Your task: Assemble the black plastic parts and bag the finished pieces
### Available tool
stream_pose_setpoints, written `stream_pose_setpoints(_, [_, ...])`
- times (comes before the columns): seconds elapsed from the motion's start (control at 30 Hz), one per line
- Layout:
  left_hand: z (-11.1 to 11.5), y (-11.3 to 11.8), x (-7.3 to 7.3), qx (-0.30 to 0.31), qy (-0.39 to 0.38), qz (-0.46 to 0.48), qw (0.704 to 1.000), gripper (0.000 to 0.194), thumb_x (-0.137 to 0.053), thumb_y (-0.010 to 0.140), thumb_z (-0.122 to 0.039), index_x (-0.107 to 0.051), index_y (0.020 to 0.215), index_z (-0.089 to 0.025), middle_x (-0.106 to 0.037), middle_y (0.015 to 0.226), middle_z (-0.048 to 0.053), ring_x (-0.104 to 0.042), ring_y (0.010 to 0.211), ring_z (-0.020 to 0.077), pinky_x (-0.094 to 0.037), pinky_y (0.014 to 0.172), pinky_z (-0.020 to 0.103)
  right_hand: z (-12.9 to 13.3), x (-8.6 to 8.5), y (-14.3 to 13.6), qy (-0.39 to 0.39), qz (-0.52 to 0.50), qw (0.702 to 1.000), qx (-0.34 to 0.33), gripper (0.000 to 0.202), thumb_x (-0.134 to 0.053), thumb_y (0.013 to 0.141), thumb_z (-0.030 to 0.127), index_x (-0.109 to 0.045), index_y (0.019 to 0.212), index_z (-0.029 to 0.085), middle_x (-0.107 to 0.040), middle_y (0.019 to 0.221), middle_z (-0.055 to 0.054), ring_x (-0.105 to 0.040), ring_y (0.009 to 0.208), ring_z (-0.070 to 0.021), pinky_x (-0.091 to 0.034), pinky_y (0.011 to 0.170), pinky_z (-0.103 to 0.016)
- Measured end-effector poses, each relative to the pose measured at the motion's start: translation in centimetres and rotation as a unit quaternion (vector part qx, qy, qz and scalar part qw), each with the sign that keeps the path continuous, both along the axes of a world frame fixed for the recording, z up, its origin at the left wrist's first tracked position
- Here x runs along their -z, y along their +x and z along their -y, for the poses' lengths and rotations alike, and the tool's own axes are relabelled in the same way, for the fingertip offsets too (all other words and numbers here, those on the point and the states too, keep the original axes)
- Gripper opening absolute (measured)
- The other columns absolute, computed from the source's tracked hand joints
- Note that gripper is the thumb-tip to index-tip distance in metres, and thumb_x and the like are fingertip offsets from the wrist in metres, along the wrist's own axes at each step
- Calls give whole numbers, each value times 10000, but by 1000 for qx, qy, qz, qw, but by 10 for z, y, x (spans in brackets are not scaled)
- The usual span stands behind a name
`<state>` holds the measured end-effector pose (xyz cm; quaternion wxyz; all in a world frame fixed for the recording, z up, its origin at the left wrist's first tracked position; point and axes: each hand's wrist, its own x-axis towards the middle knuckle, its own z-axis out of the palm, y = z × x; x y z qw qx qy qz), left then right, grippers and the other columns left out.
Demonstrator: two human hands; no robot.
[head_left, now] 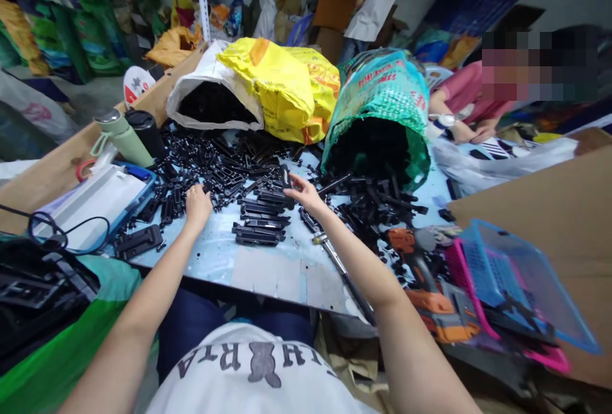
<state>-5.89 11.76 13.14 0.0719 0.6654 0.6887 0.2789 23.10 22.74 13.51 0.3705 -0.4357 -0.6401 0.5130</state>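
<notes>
My right hand [306,194] pinches a narrow black plastic part [285,176] between thumb and fingers, holding it upright. Just below it lies a row of long black plastic parts [261,222], stacked side by side on the light blue table [205,261]. To the left, my left hand [197,205] reaches into a spread of small black plastic pieces [224,168]. Its fingers are bent together, and what they hold, if anything, is too small to make out.
Behind the pieces lie a white sack [215,124], a yellow sack [277,82] and a green sack [377,95]. On the right are an orange drill [421,261], a hammer [342,267] and a blue basket [502,273]. A green bottle [124,136] stands left. Another person [478,92] sits at right.
</notes>
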Motion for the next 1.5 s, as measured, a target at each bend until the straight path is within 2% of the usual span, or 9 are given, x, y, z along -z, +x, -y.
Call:
stream_pose_setpoints(0.17, [74,40,35,111,-119,-69,984,172,-507,835,-160,-559,994,-121,-584,917,90,-549,876,200,-463,779,334,119,11,8,-69,-95,985,-127,442,-748,634,294,-521,1007,222,-606,1013,-39,-605,934,-183,-463,866,-363])
stream_pose_setpoints(0.27, [108,65,57,185,-165,-152,957,207,-434,855,-149,-535,1035,-130,-567,921,100,-523,905,229,-445,768,344,165,28,18,-54,-118,986,-101,474,-754,635,335,-473,1003,233,-589,1059,-51,-587,998,-199,-454,879,-373])
stream_pose_setpoints(0.37, [120,77,70,184,-140,-165,959,273,-386,883,-176,-498,1128,-138,-562,960,110,-513,922,237,-437,785,368,185,45,45,20,-7,997,-68,455,-724,656,360,-480,1012,213,-591,1015,-60,-588,955,-202,-459,849,-365])
stream_pose_setpoints(0.57, [118,84,71,160,-65,18,985,309,-384,891,-206,-482,1180,-160,-556,1025,105,-541,954,201,-453,838,350,190,55,60,209,331,906,-163,420,-603,777,370,-554,1162,210,-576,1106,-118,-481,1101,-262,-317,985,-484])
stream_pose_setpoints(0.67, [118,95,60,132,-30,154,979,309,-371,903,-233,-507,1174,-173,-564,1013,87,-550,964,181,-460,836,329,191,58,22,156,252,950,-95,416,-465,873,403,-498,1255,239,-585,1078,-104,-541,997,-228,-410,909,-437])
stream_pose_setpoints(0.8, [117,107,41,110,-23,228,967,351,-375,911,-277,-528,1214,-191,-578,889,53,-571,857,158,-466,798,311,189,56,-19,-29,25,999,-3,493,-327,913,475,-386,1351,258,-603,920,-61,-577,645,-141,-512,549,-281])
stream_pose_setpoints(0.87, [118,109,32,110,-17,237,965,365,-392,905,-290,-531,1226,-187,-568,851,44,-564,838,151,-462,796,297,187,50,-23,-51,-22,998,-24,506,-366,893,496,-413,1339,261,-585,881,-41,-545,566,-108,-495,474,-242])
stream_pose_setpoints(1.07, [122,107,16,103,-6,197,975,378,-389,905,-303,-524,1242,-196,-521,864,39,-548,812,132,-457,775,260,178,31,-5,73,29,992,-102,441,-438,886,437,-473,1299,286,-493,920,-20,-526,584,-64,-515,524,-220])
stream_pose_setpoints(1.5, [122,104,3,169,-33,96,980,367,-400,906,-309,-515,1251,-256,-560,921,30,-566,732,104,-457,661,207,166,1,19,258,185,930,-183,479,-478,885,407,-449,1324,220,-575,917,-68,-545,789,-158,-470,727,-301])
